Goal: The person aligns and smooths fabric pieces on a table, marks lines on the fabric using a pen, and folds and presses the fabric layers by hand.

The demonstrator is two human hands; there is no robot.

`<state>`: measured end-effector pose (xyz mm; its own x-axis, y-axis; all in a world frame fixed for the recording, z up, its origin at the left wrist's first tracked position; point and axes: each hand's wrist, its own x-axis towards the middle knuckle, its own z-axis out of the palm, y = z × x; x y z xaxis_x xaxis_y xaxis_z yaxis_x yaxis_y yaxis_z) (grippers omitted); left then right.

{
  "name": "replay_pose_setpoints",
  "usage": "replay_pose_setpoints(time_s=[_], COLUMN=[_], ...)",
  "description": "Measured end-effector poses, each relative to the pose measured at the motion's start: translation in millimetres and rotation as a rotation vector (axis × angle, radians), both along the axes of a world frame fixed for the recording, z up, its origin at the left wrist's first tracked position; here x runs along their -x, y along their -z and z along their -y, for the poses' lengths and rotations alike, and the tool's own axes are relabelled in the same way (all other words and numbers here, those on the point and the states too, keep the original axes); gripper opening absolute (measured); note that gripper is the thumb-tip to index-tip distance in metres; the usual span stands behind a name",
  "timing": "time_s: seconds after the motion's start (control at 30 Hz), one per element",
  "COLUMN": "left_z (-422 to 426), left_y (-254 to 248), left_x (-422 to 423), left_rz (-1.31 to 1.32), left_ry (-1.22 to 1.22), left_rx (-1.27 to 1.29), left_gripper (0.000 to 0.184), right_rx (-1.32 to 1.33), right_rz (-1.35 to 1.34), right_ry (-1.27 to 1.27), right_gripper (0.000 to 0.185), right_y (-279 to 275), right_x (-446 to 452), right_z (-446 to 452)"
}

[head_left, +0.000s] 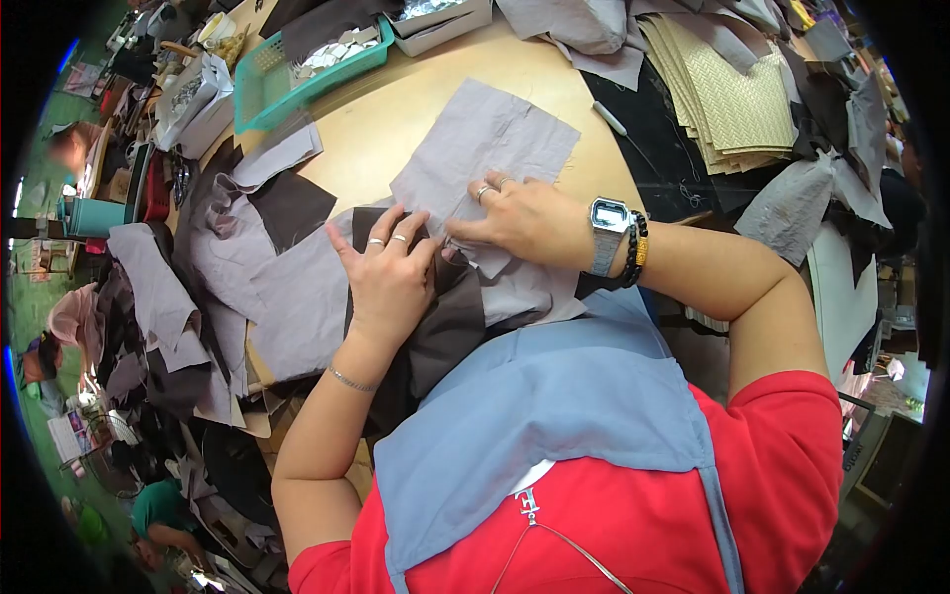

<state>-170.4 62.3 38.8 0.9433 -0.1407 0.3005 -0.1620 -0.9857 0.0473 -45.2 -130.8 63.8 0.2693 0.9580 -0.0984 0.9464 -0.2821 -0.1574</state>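
Note:
Grey-mauve fabric (485, 134) lies on the pale wooden table (381, 129) in front of me, its far part spread flat. My left hand (388, 267) rests on dark brown fabric (450, 317) and the edge of the mauve piece, fingers spread. Close beside it, my right hand (515, 218) presses on the mauve fabric with its fingers bent; its fingertips reach toward my left hand. Whether a fold of cloth is pinched there is hard to see. More mauve fabric (297, 297) lies left of my left hand.
A green basket (259, 94) with small light pieces stands at the back left, beside a white box (440, 25). At the right lie woven yellowish sheets (727, 109), a white-handled tool (610, 119) and crumpled grey fabric (792, 203). A person in green (163, 510) is at the lower left.

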Motion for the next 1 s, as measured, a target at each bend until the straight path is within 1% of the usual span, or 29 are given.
replay_pose_setpoints(time_s=[0.27, 0.4, 0.43, 0.53, 0.57, 0.67, 0.7, 0.8, 0.83, 0.93, 0.97, 1.0], left_z=[4.4, 3.4, 4.2, 6.0, 6.2, 4.0, 2.8, 1.7, 4.2, 0.5, -2.7, -4.0], left_y=[3.0, 8.4, 8.5, 7.6, 7.9, 13.0, 12.4, 3.8, -3.8, 6.8, 11.8, 15.2], left_x=[3.3, 4.1, 4.2, 3.4, 3.6, 3.9, 3.6, -4.2, -9.7, -42.5, -55.5, -71.4], left_rz=[0.032, 0.044, 0.047, 0.062, 0.065, 0.05, 0.042, -0.029, -0.036, 0.108, 0.071, 0.074], left_ry=[-0.029, -0.034, -0.036, -0.039, -0.04, -0.047, -0.051, -0.087, -0.12, -0.256, -0.278, -0.255], left_rx=[0.028, 0.012, 0.022, 0.039, 0.039, 0.033, 0.029, 0.082, 0.134, 0.229, 0.148, 0.204], left_gripper=[0.009, 0.01, 0.01, 0.008, 0.008, 0.009, 0.01, 0.012, 0.02, 0.037, 0.054, 0.055], right_rx=[0.04, 0.036, 0.091, 0.057, 0.064, 0.167, 0.174, -0.007, -0.135, -0.456, -0.469, -0.5], right_rz=[0.024, 0.038, 0.037, 0.147, 0.214, 0.17, 0.135, 0.246, 0.279, 0.17, 0.229, 0.232], right_ry=[0.134, 0.247, 0.302, 0.404, 0.418, 0.555, 0.559, 0.489, 0.503, 0.613, 0.632, 0.649], right_gripper=[0.052, 0.057, 0.059, 0.061, 0.061, 0.059, 0.056, 0.044, 0.038, 0.036, 0.039, 0.039], right_y=[6.5, 9.5, 4.1, 19.0, 20.7, 8.1, -1.5, 20.2, 24.3, 29.5, 31.1, 37.4], right_x=[-1.7, -27.0, -33.1, -61.5, -68.6, -84.6, -87.9, -102.6, -98.0, -72.9, -65.7, -62.3], right_z=[9.8, 25.1, 24.7, 33.1, 34.9, 31.9, 32.8, 40.2, 39.4, 35.0, 36.0, 35.1])
